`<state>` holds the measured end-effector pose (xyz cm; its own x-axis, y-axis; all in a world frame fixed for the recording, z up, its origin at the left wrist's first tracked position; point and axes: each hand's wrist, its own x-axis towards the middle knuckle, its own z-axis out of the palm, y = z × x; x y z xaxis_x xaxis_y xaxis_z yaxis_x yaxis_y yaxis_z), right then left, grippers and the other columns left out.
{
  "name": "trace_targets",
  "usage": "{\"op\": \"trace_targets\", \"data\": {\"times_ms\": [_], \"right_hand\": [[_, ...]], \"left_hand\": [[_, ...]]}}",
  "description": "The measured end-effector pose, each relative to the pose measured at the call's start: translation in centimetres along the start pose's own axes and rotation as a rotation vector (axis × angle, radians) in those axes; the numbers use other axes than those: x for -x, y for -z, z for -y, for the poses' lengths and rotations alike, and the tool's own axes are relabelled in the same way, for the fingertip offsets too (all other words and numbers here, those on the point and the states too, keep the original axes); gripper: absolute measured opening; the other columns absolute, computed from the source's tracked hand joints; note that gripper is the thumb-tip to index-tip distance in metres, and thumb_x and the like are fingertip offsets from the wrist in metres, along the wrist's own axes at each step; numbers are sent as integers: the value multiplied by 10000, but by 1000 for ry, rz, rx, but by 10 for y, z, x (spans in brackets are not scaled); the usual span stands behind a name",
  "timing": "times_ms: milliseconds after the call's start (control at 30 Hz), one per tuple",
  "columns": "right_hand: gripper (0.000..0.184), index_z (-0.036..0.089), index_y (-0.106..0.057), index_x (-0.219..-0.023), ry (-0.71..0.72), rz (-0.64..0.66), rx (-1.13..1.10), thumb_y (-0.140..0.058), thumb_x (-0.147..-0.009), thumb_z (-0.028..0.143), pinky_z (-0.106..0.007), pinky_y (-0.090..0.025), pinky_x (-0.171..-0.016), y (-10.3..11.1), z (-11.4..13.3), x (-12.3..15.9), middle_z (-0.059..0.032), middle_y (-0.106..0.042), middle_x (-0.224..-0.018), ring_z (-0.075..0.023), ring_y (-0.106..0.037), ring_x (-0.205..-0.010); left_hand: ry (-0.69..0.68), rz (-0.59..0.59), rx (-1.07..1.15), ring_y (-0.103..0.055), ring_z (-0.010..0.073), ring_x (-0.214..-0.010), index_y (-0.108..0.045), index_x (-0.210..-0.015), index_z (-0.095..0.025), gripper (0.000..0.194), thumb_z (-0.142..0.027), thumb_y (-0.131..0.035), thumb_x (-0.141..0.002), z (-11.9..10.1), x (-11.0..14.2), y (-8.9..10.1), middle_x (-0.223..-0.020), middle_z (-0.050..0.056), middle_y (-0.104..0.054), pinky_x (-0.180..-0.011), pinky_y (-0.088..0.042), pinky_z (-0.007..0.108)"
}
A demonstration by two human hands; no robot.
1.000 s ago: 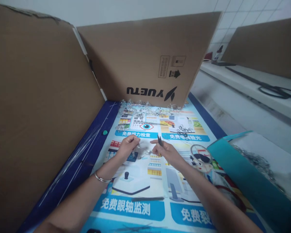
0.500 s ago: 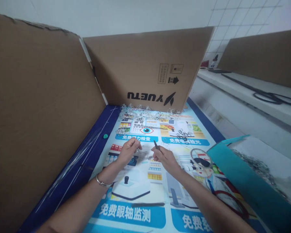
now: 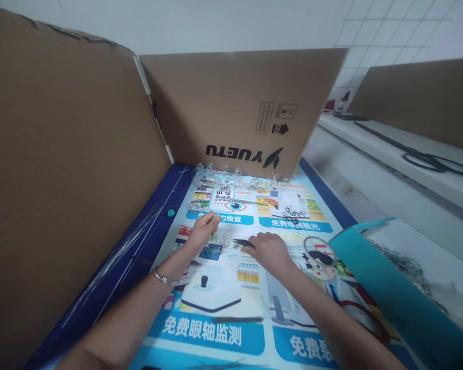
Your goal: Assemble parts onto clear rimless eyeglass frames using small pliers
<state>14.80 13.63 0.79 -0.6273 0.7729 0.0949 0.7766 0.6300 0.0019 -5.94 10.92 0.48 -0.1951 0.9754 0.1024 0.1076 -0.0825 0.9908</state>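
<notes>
My right hand [image 3: 269, 251] is closed around a dark, slim, pointed tool [image 3: 243, 243], whose exact kind I cannot make out. Its tip points left, close to or touching a small clear, shiny piece [image 3: 230, 243] over the printed sheet [image 3: 250, 308]. To the left, my left hand [image 3: 205, 227] has its fingers curled together, knuckles up. Whatever may be between its fingertips is too small to name. A metal bangle [image 3: 165, 278] circles the left wrist.
Cardboard panels [image 3: 231, 103] stand at the back and left. Clear trinkets [image 3: 231, 177] line the back panel's foot. Black rings [image 3: 293, 213] lie beyond my right hand. A turquoise-sided box [image 3: 386, 272] with a dark tangled heap stands right. Thin strands [image 3: 119, 257] lie along the left edge.
The tool has swung from pointing up to pointing left, its tip now by the clear piece. My left hand has moved slightly up and left, and the view has shifted slightly.
</notes>
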Motion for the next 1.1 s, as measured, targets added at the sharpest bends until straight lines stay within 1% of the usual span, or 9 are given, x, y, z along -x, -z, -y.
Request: {"op": "trace_targets", "data": {"times_ms": [233,367,500,633,800,967,1033,1100], "right_hand": [[332,174,-643,-821,75,-59,162,-495,-802,471,-335,-271,-696,4,9,-8,-108,-615,-769,-234,-531,-796],[297,154,-641,-799,108,-48,220,-547,-780,435,-348,-264,-690,5,11,-14,-114,-607,-762,-239,-521,-787],[253,153,-644,-790,125,-26,228,-562,-781,392,-351,-269,-685,5,15,-20,-109,-609,-757,-241,-526,-790],[243,152,-648,-760,121,10,214,-546,-798,369,-337,-275,-662,7,19,-23,-108,-617,-725,-225,-541,-753],[280,159,-651,-732,110,26,203,-543,-790,411,-311,-284,-632,7,15,-20,-97,-629,-714,-217,-562,-733],[374,200,-648,-768,36,113,108,-450,-812,514,-260,-282,-575,7,4,-15,-60,-652,-762,-181,-580,-705],[402,216,-639,-754,12,172,-3,-410,-820,540,-237,-262,-535,7,0,-13,-33,-653,-753,-155,-578,-687],[430,227,-624,-713,3,226,-133,-373,-826,558,-223,-237,-501,8,-4,-10,-2,-640,-694,-128,-563,-642]], "left_hand": [[12,62,24,-264,61,-432,-348,-547,-175,398,-475,-498,-760,0,-3,9,-484,-63,-323,-436,-210,197],[18,99,37,-249,60,-428,-347,-549,-174,402,-480,-497,-761,5,-6,12,-478,-66,-318,-428,-195,198],[20,117,32,-245,59,-425,-358,-557,-175,404,-500,-500,-750,6,-7,13,-484,-68,-313,-424,-192,201],[38,152,49,-243,60,-421,-355,-557,-178,400,-499,-505,-744,6,-8,12,-471,-69,-310,-426,-194,204],[37,162,61,-245,57,-430,-348,-574,-177,389,-486,-497,-757,10,-7,9,-489,-70,-299,-427,-188,197],[42,175,23,-250,54,-419,-353,-577,-176,396,-503,-492,-750,14,-9,9,-473,-72,-309,-420,-189,194],[49,179,13,-244,53,-409,-351,-576,-177,394,-502,-493,-749,16,-9,8,-454,-76,-309,-418,-187,194],[50,180,11,-239,52,-404,-344,-573,-178,394,-495,-494,-751,16,-8,7,-446,-80,-305,-420,-190,193]]}}
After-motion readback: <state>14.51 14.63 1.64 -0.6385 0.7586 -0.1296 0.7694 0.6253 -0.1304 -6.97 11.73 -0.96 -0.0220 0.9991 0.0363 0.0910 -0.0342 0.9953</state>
